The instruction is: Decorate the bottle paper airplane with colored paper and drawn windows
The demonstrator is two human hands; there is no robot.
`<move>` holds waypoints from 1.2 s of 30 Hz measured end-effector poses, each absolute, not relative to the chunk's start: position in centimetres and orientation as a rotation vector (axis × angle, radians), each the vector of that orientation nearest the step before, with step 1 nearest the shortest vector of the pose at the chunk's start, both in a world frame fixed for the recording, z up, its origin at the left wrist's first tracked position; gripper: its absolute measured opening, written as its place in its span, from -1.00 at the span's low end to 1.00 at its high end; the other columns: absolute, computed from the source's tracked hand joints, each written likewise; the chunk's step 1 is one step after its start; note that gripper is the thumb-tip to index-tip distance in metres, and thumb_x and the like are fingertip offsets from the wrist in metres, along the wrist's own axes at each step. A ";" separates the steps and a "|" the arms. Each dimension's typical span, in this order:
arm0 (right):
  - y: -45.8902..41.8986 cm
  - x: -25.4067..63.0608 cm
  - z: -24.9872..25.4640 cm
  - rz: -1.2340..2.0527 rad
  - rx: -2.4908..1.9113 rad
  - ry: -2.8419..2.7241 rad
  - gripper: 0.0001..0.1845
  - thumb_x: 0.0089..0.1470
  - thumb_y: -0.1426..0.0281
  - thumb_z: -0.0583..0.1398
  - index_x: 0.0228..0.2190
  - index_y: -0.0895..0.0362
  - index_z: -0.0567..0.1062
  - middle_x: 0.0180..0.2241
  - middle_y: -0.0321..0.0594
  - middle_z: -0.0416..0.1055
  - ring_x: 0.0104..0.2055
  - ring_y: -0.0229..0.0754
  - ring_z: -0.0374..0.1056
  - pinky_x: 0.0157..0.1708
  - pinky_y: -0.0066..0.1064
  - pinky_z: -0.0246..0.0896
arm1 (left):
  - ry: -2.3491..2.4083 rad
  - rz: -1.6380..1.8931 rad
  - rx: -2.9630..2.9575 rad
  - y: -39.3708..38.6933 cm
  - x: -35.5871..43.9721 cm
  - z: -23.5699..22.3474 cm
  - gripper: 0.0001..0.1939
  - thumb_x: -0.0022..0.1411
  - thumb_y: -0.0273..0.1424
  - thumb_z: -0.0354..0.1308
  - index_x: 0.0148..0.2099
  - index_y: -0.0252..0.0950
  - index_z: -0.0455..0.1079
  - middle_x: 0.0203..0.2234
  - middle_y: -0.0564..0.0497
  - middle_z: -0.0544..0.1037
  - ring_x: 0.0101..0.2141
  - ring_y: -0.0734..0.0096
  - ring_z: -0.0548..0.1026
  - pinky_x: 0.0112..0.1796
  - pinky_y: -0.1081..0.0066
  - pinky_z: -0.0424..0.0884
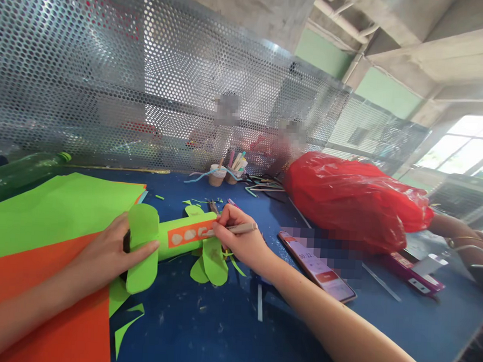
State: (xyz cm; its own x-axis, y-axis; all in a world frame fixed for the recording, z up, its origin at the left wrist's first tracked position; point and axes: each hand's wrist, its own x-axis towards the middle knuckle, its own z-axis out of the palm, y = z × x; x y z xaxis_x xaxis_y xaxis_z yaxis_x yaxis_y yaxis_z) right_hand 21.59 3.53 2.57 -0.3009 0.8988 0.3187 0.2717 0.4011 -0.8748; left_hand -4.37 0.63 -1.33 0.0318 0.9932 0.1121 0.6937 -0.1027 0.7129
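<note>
Head view: a perforated metal screen (183,64) stands behind a blue tabletop (177,329); shapes beyond its holes are too blurred to identify. Near the table's middle lies a green paper tube (163,244), between my two hands. Along it runs an orange strip (172,244) bearing pale rounded patches; whether these are drawn or glued I cannot tell. My left hand (118,247) pinches the rounded green flap (143,240) at the tube's near end, thumb in front, the other fingers mostly hidden behind. My right hand (236,237) closes on a slim pen (245,228) at the strip's far end, covering part of it; contact between tip and paper is hard to make out. Below the far end spread green paper lobes (215,263), partly behind my wrist. Green sheets (70,204) and an orange sheet (79,334) lie beneath my left forearm, cut off by the frame. At right, a phone (313,266) is partly obscured by pixelation. Beyond it, a red plastic bag (354,200) conceals its contents; beside it, another person's arm (451,230) is mostly hidden or blurred. A green bottle (27,171) is cropped at left.
</note>
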 end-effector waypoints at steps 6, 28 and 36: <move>3.6 21.5 2.7 0.908 -0.974 -1.766 -0.78 -0.08 0.43 0.16 -0.58 0.06 0.17 -0.62 -0.46 0.10 -0.61 -0.36 0.00 -0.60 -0.50 -0.14 | 1.684 0.830 1.862 0.7 -4.4 -1.4 -0.30 0.09 0.17 0.01 0.12 -0.16 0.30 0.06 -0.07 0.40 0.02 -0.03 0.39 0.01 0.11 0.31; 3.7 21.6 2.5 0.938 -0.984 -1.756 -0.79 -0.06 0.40 0.17 -0.57 0.06 0.18 -0.62 -0.47 0.11 -0.64 -0.38 0.02 -0.63 -0.51 -0.12 | 1.691 0.822 1.845 0.6 -4.5 -1.3 -0.32 0.09 0.18 0.02 0.10 -0.15 0.30 0.08 -0.08 0.38 0.05 -0.03 0.38 0.01 0.11 0.31; 3.5 21.6 2.7 0.944 -0.979 -1.763 -0.79 -0.05 0.40 0.17 -0.56 0.06 0.18 -0.61 -0.46 0.11 -0.63 -0.36 0.02 -0.63 -0.51 -0.13 | 1.673 0.835 1.829 0.7 -4.2 -1.1 -0.32 0.08 0.18 0.03 0.09 -0.16 0.31 0.07 -0.07 0.40 0.02 -0.01 0.40 -0.01 0.14 0.33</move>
State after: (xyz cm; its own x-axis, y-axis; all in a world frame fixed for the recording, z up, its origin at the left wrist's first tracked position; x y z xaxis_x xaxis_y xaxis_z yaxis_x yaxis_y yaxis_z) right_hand 21.55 3.55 2.67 -0.2985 0.8964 0.3277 0.2247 0.3997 -0.8887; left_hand -4.21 0.65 -1.12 0.0473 0.9943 0.0952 0.6741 -0.1021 0.7316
